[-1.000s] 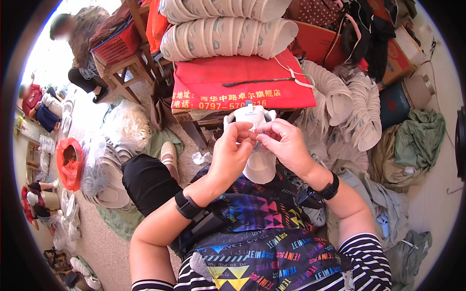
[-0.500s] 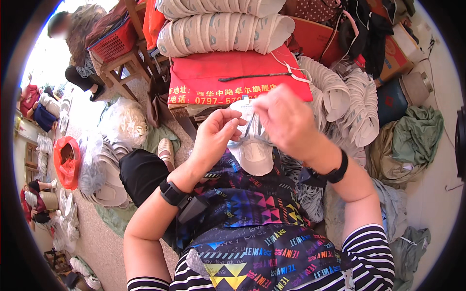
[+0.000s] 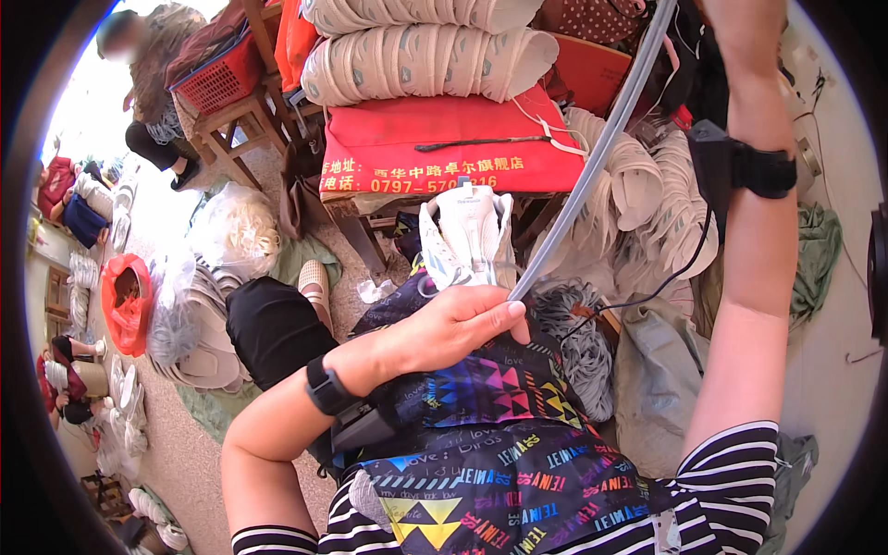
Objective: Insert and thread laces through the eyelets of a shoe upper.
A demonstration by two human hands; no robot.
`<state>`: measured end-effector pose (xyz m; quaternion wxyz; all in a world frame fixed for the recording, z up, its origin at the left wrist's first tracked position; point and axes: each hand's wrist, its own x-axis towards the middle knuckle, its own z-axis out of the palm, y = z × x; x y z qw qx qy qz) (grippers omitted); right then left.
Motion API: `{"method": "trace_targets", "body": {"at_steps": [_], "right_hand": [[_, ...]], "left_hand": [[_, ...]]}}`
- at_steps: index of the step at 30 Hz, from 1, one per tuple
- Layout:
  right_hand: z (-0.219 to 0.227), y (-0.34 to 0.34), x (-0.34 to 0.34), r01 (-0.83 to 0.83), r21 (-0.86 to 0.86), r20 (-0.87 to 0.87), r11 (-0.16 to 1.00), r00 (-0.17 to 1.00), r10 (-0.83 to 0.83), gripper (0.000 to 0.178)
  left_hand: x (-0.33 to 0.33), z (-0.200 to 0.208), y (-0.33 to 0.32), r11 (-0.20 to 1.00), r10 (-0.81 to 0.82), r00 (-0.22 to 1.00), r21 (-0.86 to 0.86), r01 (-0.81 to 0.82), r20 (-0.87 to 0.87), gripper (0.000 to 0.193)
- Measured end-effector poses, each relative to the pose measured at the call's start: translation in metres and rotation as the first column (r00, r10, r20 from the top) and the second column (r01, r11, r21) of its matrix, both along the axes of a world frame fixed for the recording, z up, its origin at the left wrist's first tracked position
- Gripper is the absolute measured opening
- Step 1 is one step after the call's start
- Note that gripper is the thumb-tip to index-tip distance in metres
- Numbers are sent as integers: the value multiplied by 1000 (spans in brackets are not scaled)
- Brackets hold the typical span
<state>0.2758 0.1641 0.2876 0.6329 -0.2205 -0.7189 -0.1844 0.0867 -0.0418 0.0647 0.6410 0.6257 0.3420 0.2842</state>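
Note:
A pale grey shoelace (image 3: 597,162), doubled into parallel strands, stretches taut from my left hand up past the top edge. My left hand (image 3: 467,324) is closed, pinching its lower end between thumb and fingers. High at the upper right, my right hand (image 3: 745,32) reaches up beside the lace; its fingers lie beyond the picture edge, so their grip is hidden. Behind my left hand, a white shoe upper (image 3: 467,236) with grey trim stands at the table's front, tongue upward. The left hand covers its toe end.
A red cloth (image 3: 435,139) covers the small table ahead, with a dark thin stick on it and stacked shoe uppers (image 3: 425,65) behind. More stacked uppers (image 3: 680,203) and a heap of grey laces (image 3: 578,342) lie at right. An orange bag (image 3: 127,305) stands left.
My right hand has swung from the shoe upper far up and right, and the lace now stretches long. My left hand has dropped toward me and lower across the shoe's toe.

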Motion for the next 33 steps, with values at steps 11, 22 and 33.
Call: {"method": "trace_targets", "body": {"at_steps": [11,22,33], "right_hand": [[-204,-48,11,93,-826,488,555,611,623,13],[-265,-100,14,-44,-935,-258,-353,766,589,26],[-257,-94,38,109,-986,-4,-122,727,686,18]], "left_hand": [[-36,45,26,818,486,813,160,-552,322,41],[-20,-82,-1,718,690,627,455,-527,-362,19],[-46,-121,8,774,598,759,-59,-631,-258,14]]}}
